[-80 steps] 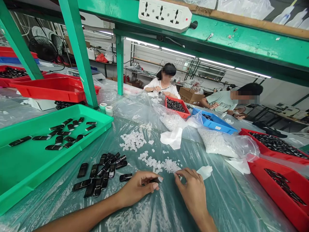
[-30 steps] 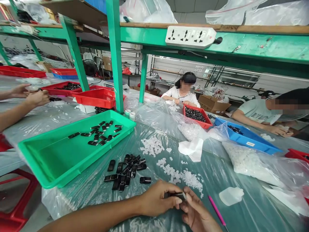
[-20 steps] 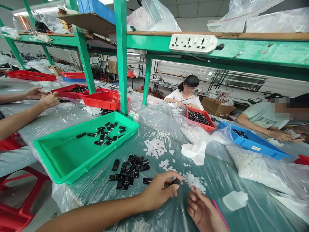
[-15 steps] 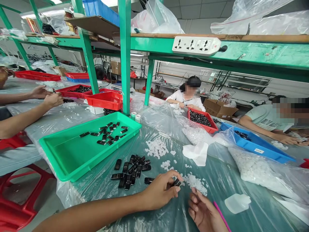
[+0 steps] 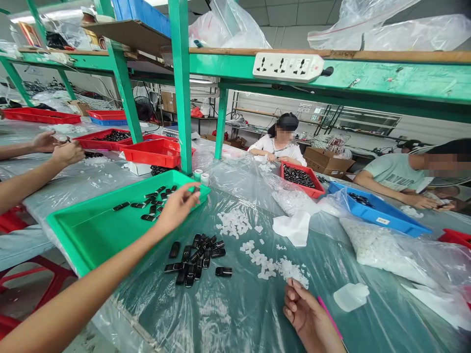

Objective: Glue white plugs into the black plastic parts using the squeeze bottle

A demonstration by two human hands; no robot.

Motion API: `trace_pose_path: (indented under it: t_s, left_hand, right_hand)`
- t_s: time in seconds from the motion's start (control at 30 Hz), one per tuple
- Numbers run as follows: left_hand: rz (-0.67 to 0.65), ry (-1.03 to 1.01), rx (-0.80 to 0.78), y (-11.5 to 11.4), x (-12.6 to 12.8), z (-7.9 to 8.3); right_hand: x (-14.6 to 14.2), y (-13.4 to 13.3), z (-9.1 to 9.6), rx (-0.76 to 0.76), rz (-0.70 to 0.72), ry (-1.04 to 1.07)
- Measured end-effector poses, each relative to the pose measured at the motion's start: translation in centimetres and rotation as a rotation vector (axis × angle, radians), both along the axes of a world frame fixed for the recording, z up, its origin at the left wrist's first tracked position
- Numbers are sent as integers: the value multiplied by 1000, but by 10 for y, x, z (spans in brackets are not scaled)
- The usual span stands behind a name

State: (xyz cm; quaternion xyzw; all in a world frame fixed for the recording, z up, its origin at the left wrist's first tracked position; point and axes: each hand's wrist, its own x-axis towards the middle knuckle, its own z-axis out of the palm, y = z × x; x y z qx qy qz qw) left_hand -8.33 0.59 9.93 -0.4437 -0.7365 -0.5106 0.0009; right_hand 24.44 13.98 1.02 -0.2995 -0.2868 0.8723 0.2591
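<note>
My left hand [image 5: 178, 206] reaches out over the right end of the green tray [image 5: 99, 230], its thumb and fingertips pinched on a small black part. Several of the same black parts [image 5: 154, 201] lie in the tray's far half. More of them sit in a loose pile [image 5: 196, 257] on the plastic-covered table just right of the tray. My right hand [image 5: 309, 318] rests palm up at the bottom edge with its fingers loosely curled and nothing in it. It lies beside scattered small white pieces [image 5: 265, 262] and a pink stick [image 5: 329, 316].
A white plastic bottle [image 5: 351, 295] and a bag of white pieces [image 5: 382, 250] lie to the right. A blue tray [image 5: 379, 213] and red trays [image 5: 154, 152] hold more parts. A co-worker's hands [image 5: 62, 149] work at the left, and two people sit across. A green post [image 5: 182, 88] stands behind the tray.
My left hand has left the spot in front of me and swung left and forward over the green tray with the black part. My right hand stayed low, palm up.
</note>
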Motion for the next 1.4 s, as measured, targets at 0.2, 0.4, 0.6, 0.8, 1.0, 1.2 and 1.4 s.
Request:
trace_pose_path:
  t_s: [0.2,0.4,0.6,0.8,1.0,1.2,1.4]
  left_hand:
    - [558,501,-423,-14,-41,6]
    - [111,436,-546,-6,6,-16]
    - [-376,354,-624,-3,65,-38]
    - [-477,378,-730,-7,91,-54]
    - [-522,112,-570,4,108,-63]
    - [-735,-1012,-304,34,137,-67]
    - [-805,-1270,-226,52,164,-69]
  right_hand:
    - [0,0,0,11,-7,5]
    - [0,0,1,23,-18,-21]
    - [1,-1,3,48,-23,-33]
    - [2,-1,4,65,-18,-26]
    - [-1,-2,5,97,-42,-77]
    - [9,5,11,653,-367,-352]
    - [37,28,31,1178,-856,-706]
